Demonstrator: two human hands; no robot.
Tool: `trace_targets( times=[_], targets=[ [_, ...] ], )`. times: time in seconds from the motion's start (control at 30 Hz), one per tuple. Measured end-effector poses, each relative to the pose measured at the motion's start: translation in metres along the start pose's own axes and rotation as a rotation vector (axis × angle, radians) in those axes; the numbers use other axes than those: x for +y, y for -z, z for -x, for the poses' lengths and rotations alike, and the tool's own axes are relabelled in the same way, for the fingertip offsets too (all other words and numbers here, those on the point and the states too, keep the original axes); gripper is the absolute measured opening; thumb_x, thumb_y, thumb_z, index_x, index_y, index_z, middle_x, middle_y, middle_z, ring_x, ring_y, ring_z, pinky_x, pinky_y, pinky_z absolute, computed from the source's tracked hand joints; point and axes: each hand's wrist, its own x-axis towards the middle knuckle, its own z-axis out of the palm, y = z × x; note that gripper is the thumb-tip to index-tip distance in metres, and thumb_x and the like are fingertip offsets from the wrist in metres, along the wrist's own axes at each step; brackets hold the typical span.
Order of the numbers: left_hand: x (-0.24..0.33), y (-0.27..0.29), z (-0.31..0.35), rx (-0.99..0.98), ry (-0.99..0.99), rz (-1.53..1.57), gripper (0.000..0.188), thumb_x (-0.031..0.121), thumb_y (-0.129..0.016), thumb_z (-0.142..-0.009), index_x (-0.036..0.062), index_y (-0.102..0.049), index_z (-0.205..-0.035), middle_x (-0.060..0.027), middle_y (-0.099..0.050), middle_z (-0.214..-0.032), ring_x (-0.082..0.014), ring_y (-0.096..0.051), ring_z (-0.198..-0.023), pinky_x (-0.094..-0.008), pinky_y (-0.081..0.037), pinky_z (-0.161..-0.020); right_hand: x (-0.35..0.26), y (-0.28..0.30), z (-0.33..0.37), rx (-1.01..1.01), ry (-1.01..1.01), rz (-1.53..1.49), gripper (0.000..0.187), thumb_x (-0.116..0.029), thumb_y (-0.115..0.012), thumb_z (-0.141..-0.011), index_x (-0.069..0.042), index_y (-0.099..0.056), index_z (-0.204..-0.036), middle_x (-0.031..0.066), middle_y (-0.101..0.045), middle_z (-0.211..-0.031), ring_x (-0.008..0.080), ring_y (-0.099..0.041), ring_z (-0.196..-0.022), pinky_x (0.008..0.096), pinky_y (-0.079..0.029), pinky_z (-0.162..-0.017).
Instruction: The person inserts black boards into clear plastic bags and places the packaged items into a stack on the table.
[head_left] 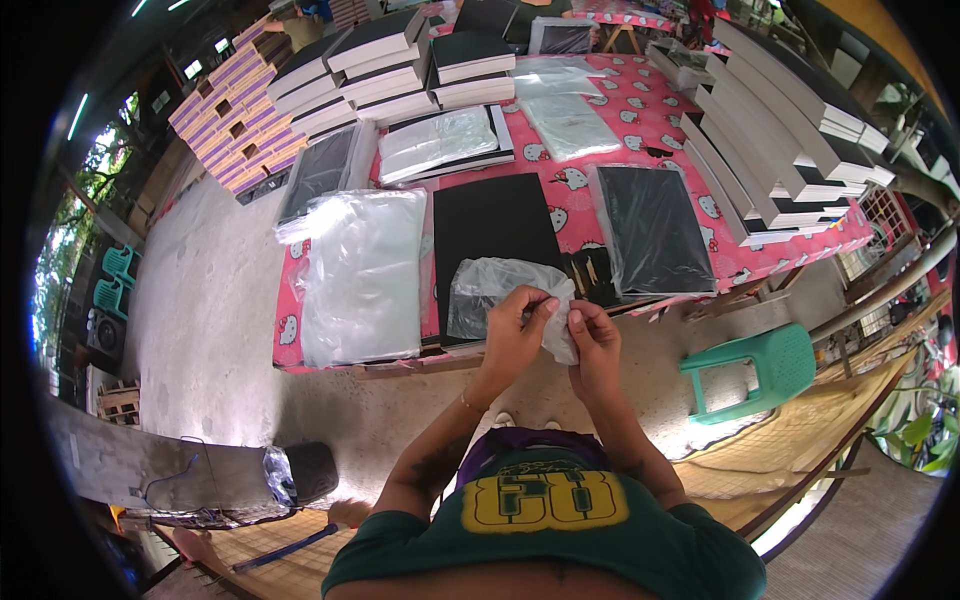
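Note:
A clear plastic bag (482,290) is stretched between my hands at the table's near edge. My left hand (520,325) pinches the bag's edge between thumb and fingers. Close beside it, my right hand (594,335) pinches the same bag. Beneath the bag lies a flat black panel (495,215) on the pink patterned tablecloth. Left of this panel is a pile of clear plastic bags (365,280). To the right rests a black panel wrapped in clear plastic (655,230).
Tall stacks of black-topped white slabs stand at the back left (385,60) and far right (790,130). More plastic bags (565,115) lie mid-table. A green plastic stool (755,370) stands on the floor at right. Striped wooden stacks (240,120) rise beyond the table's left side.

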Motion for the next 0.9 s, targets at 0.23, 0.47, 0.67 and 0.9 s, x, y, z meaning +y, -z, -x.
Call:
trace_targets(
  times=[0.23, 0.47, 0.67, 0.9],
  targets=[
    [-0.003, 0.018, 0.005, 0.194, 0.057, 0.017, 0.013, 0.012, -0.063, -0.089, -0.0009, -0.059, -0.088, -0.0112, -0.062, -0.077, -0.0186, -0.058, -0.071, -0.0312, -0.046, -0.066, -0.008, 0.022, 0.018, -0.012, -0.096, 0.092, 0.024, -0.025, -0.060, -0.094, -0.004, -0.064, -0.105, -0.0014, -0.062, -0.093, 0.0080, -0.056, -0.086, 0.0252, -0.045, -0.079],
    [-0.024, 0.013, 0.060, 0.309, -0.133, -0.411, 0.011, 0.007, -0.061, -0.087, 0.0003, -0.056, -0.095, -0.0146, -0.062, -0.085, -0.0297, -0.061, -0.076, -0.0389, -0.047, -0.065, -0.016, 0.053, 0.014, -0.043, -0.251, -0.305, 0.024, -0.026, -0.053, -0.097, -0.008, -0.058, -0.112, 0.0032, -0.064, -0.099, 0.0170, -0.062, -0.095, 0.0337, -0.049, -0.087],
    [-0.031, 0.071, 0.072, 0.164, 0.169, -0.442, 0.025, 0.002, -0.062, -0.085, -0.0004, -0.054, -0.109, -0.0169, -0.063, -0.099, -0.0304, -0.064, -0.086, -0.0388, -0.050, -0.075, -0.060, 0.060, 0.006, -0.104, -0.179, -0.209, 0.016, -0.016, -0.055, -0.093, -0.007, -0.057, -0.106, 0.0064, -0.059, -0.110, 0.0198, -0.059, -0.105, 0.0395, -0.048, -0.092],
    [0.061, 0.024, 0.043, -0.352, 0.093, -0.019, 0.057, -0.006, -0.057, -0.082, 0.0045, -0.041, -0.135, -0.0129, -0.052, -0.125, -0.0184, -0.058, -0.100, -0.0311, -0.040, -0.097, -0.105, -0.004, 0.042, -0.739, 0.457, 1.462, 0.012, -0.008, -0.068, -0.072, -0.006, -0.064, -0.082, 0.0092, -0.052, -0.110, 0.0297, -0.058, -0.097, 0.0391, -0.047, -0.082]
  ],
)
